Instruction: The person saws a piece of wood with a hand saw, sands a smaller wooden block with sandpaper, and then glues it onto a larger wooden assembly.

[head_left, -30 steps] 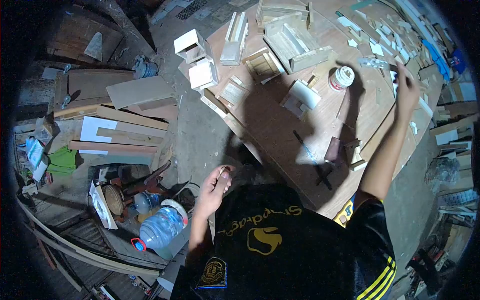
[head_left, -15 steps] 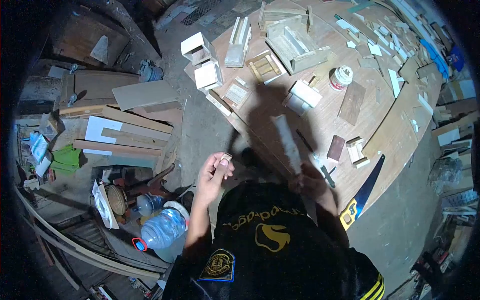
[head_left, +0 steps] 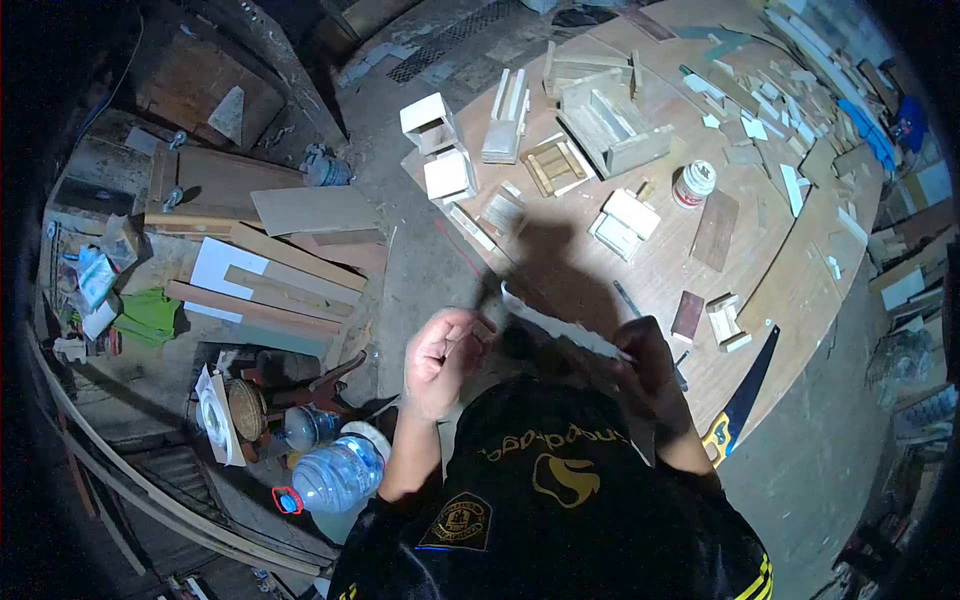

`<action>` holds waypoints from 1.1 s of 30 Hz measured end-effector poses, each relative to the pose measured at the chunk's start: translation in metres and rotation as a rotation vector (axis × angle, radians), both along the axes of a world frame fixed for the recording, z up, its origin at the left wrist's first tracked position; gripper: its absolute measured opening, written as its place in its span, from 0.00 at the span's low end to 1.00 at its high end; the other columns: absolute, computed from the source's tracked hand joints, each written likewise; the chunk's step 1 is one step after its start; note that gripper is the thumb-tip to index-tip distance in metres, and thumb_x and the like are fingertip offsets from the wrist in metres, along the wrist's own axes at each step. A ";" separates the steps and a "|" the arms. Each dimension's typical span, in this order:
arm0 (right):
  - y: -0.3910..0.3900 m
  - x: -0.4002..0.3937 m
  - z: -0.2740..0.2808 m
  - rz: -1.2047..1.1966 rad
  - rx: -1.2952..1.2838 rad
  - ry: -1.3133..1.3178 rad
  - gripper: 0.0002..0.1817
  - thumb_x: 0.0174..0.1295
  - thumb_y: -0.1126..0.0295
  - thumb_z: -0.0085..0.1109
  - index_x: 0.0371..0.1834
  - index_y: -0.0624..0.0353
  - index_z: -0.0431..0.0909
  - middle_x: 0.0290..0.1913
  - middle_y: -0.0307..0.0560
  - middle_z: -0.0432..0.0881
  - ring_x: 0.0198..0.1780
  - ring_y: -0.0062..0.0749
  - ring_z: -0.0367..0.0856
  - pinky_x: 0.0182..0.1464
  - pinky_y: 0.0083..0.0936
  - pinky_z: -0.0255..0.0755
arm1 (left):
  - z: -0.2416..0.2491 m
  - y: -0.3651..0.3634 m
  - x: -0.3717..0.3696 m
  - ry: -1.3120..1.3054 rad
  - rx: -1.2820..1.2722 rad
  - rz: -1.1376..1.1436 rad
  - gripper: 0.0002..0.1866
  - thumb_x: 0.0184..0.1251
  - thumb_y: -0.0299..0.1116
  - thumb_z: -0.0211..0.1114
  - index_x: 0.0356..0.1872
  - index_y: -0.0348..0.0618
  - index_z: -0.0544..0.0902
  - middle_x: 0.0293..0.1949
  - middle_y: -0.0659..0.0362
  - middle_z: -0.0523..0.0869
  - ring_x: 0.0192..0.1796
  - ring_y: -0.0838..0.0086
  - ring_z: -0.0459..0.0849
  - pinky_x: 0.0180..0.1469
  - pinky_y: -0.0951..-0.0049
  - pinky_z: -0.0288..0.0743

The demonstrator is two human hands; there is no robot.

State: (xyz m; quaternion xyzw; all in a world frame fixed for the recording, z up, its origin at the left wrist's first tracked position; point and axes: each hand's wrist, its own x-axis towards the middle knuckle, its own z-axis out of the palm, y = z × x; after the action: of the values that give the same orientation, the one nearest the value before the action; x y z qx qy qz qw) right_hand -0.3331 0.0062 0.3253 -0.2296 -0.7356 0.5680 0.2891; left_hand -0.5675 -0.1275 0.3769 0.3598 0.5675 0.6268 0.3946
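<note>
You are wearing a black shirt with a yellow logo (head_left: 560,480) at the bottom of the view, and both your hands are meeting just above it. Your left hand (head_left: 445,350) is curling its fingers closed around a small pale wooden piece (head_left: 483,328), pinching it near the fingertips. Your right hand (head_left: 650,355) is gripping one end of a long pale flat strip (head_left: 560,325), fingers wrapped shut on it; the strip is slanting up and left so that its far end is reaching toward the small piece in your left hand, though you cannot tell whether the two are touching.

Just right of your right hand, a handsaw with a dark blade and yellow-and-black handle (head_left: 745,390) is lying at the near edge of the brown wooden table (head_left: 650,270). Down to your left, a clear plastic water bottle with a red cap (head_left: 330,475) is lying on the floor.

Farther out on the table, a white round jar with a red label (head_left: 694,183) is standing among small pale wooden box frames (head_left: 620,222), and loose wooden offcuts (head_left: 780,120) are crowding the far side
</note>
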 end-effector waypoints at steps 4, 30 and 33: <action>-0.007 -0.001 0.009 0.009 -0.119 -0.002 0.18 0.56 0.73 0.64 0.45 0.62 0.67 0.39 0.55 0.76 0.36 0.46 0.81 0.41 0.27 0.73 | 0.014 -0.008 0.002 -0.155 -0.051 0.060 0.16 0.67 0.39 0.61 0.41 0.32 0.74 0.29 0.58 0.76 0.24 0.75 0.72 0.25 0.76 0.65; -0.029 -0.025 0.035 0.097 -0.495 0.055 0.03 0.69 0.75 0.43 0.41 0.53 0.62 0.39 0.35 0.64 0.40 0.17 0.60 0.44 0.16 0.57 | 0.027 -0.002 0.024 -0.132 -0.016 -0.078 0.05 0.73 0.27 0.54 0.44 0.36 0.71 0.29 0.61 0.77 0.27 0.85 0.70 0.28 0.81 0.65; -0.029 -0.024 0.030 0.099 -0.451 0.040 0.04 0.69 0.76 0.43 0.41 0.54 0.62 0.39 0.35 0.64 0.39 0.16 0.60 0.42 0.14 0.57 | 0.027 -0.001 0.024 -0.254 -0.030 -0.066 0.04 0.73 0.26 0.53 0.44 0.37 0.71 0.28 0.61 0.77 0.26 0.84 0.70 0.27 0.82 0.64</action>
State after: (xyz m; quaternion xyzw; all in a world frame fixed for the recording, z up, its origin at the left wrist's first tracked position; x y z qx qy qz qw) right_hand -0.3570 -0.0230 0.3549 -0.2407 -0.5946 0.7359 0.2169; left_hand -0.5432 -0.1283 0.4044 0.2901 0.5101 0.6452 0.4893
